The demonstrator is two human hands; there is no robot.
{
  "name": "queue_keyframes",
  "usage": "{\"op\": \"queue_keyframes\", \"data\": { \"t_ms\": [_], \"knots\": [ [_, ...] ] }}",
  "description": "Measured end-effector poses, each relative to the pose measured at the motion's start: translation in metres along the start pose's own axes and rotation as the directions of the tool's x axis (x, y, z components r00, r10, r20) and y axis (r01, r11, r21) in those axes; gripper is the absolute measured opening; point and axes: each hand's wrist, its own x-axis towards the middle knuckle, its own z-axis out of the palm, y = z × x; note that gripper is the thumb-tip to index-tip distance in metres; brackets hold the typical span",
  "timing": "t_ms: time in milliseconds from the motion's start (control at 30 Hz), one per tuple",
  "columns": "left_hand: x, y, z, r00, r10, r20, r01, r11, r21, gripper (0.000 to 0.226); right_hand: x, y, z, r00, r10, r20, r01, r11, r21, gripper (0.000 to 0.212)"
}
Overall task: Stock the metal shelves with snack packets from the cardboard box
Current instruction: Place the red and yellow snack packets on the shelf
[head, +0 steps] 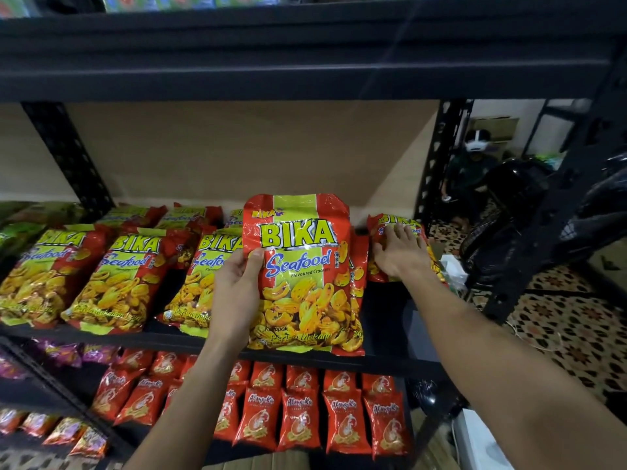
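A: Left hand (237, 283)?
B: Grips the packet (302, 276) by its left edge, thumb on the front, fingers behind.
A: Packet material?
B: Glossy crinkled foil, red with a yellow-green band, flat rectangle, crimped seals at top and bottom.
A: Which way is it?
B: Upright, long axis vertical, top seal up, print facing the camera. Bottom edge at the front lip of the shelf (135, 340), in front of the row (112, 279).
A: Row?
B: Same bags, leaning back, tops toward the rear, overlapping.
A: Right hand (398, 252)?
B: Not gripping. Fingers straight and spread, laid flat on the end packet (386, 220) at the right of the shelf.
A: Is that one tilted?
B: Leaning back, top away. The hand hides much of it.
A: Shelf?
B: Dark matte metal, perforated uprights, brown board behind.
A: Below?
B: Small red packets (298, 418), shiny, upright, in tight rows. Box (268, 462), brown cardboard, only an edge at the bottom of the frame.
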Motion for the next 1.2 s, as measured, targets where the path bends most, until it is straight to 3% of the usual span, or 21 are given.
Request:
{"op": "queue_keyframes", "data": {
  "t_ms": [100, 200, 300, 367, 433, 500, 600, 667, 800, 867, 967, 1067, 1200],
  "knots": [
    [-0.001, -0.003, 0.004, 1.000, -0.002, 0.010, 0.003, 1.000, -0.015, 0.021, -0.001, 0.001, -0.002, 1.000, -0.007, -0.011, 0.008, 0.999, 0.044, 0.067],
    [-0.001, -0.008, 0.008, 1.000, -0.016, 0.021, 0.016, 1.000, -0.017, 0.020, -0.011, -0.003, -0.005, 0.992, -0.030, -0.119, 0.041, 0.995, 0.091, 0.063],
    [0.001, -0.010, 0.013, 1.000, -0.021, 0.013, 0.021, 1.000, -0.016, 0.020, -0.031, -0.011, -0.018, 0.975, 0.002, -0.221, 0.064, 0.954, 0.293, 0.050],
    [0.003, -0.010, 0.020, 1.000, -0.006, 0.022, 0.007, 1.000, -0.027, 0.020, -0.052, -0.013, -0.034, 0.970, 0.053, -0.237, 0.078, 0.856, 0.512, 0.043],
    [0.005, -0.009, 0.030, 0.999, 0.013, 0.045, -0.010, 0.998, -0.055, 0.020, -0.076, -0.014, -0.049, 0.974, 0.096, -0.205, 0.098, 0.635, 0.766, 0.041],
    [0.006, -0.009, 0.041, 0.996, 0.033, 0.086, -0.028, 0.998, -0.053, 0.021, -0.097, -0.012, -0.056, 0.981, 0.094, -0.168, 0.108, 0.454, 0.885, 0.043],
    [0.004, -0.004, 0.062, 0.982, 0.039, 0.183, -0.033, 0.999, -0.033, 0.024, -0.113, -0.009, -0.058, 0.979, 0.096, -0.182, 0.126, 0.421, 0.899, 0.035],
    [0.005, -0.003, 0.073, 0.969, 0.023, 0.246, -0.018, 1.000, -0.022, 0.026, -0.116, -0.006, -0.057, 0.957, 0.188, -0.221, 0.126, 0.418, 0.900, 0.012],
    [0.009, -0.010, 0.085, 0.927, 0.053, 0.372, -0.107, 0.986, 0.127, 0.037, -0.117, 0.002, -0.056, 0.865, 0.395, -0.310, 0.132, 0.419, 0.899, 0.011],
    [0.009, -0.019, 0.082, 0.894, 0.132, 0.428, -0.292, 0.896, 0.335, 0.047, -0.114, 0.006, -0.062, 0.818, 0.474, -0.327, 0.130, 0.400, 0.907, 0.012],
    [0.007, -0.039, 0.071, 0.841, 0.244, 0.483, -0.517, 0.625, 0.585, 0.054, -0.110, 0.009, -0.070, 0.786, 0.536, -0.308, 0.100, 0.381, 0.919, 0.018],
    [0.004, -0.061, 0.064, 0.810, 0.119, 0.575, -0.572, 0.383, 0.726, 0.069, -0.109, 0.010, -0.067, 0.764, 0.589, -0.265, 0.034, 0.373, 0.927, 0.026],
    [0.003, -0.083, 0.057, 0.812, 0.052, 0.581, -0.578, 0.205, 0.790, 0.075, -0.116, 0.015, -0.054, 0.764, 0.628, -0.147, -0.118, 0.360, 0.925, 0.030]
  ]
}}
